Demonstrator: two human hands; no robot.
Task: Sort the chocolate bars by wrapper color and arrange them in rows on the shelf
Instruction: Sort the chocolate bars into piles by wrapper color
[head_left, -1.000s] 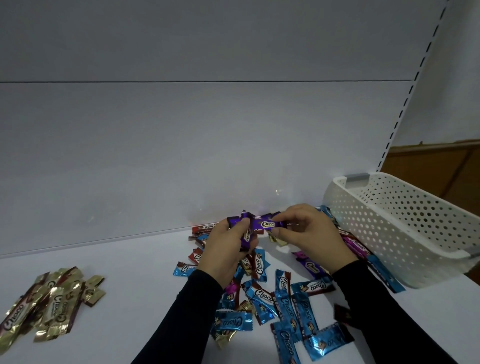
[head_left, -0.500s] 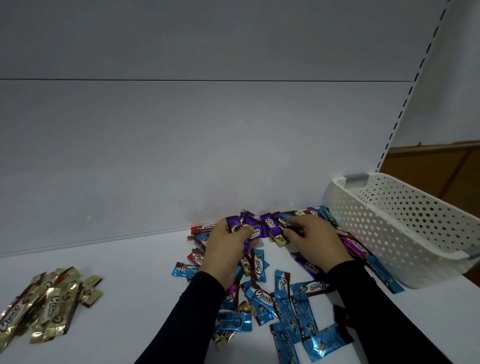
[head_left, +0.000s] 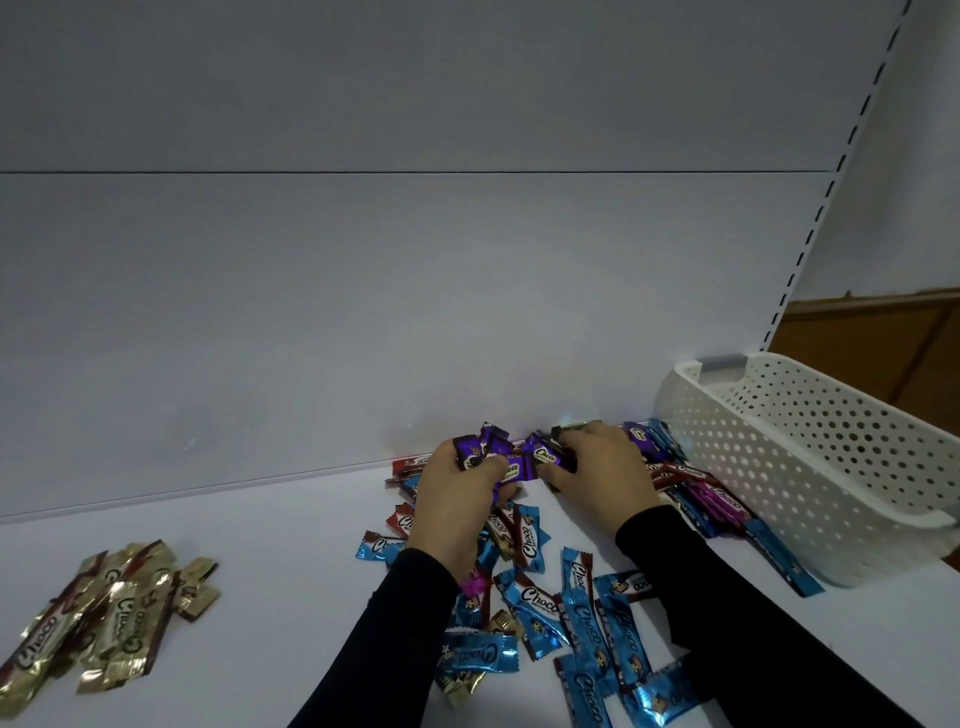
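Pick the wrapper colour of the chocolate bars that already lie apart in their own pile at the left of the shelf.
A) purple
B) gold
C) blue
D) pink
B: the separate pile of gold bars lies alone at the left of the shelf, while the blue bars lie in the mixed heap by the arms and the left hand grips purple bars.

The shelf (head_left: 291, 571) lies bare between the gold bars (head_left: 104, 623) at the left and the mixed pile of bars (head_left: 571, 613) in the middle. To the right, the white basket (head_left: 810, 478) blocks the way, tilted against the pile. The back panel (head_left: 363, 312) closes the rear.
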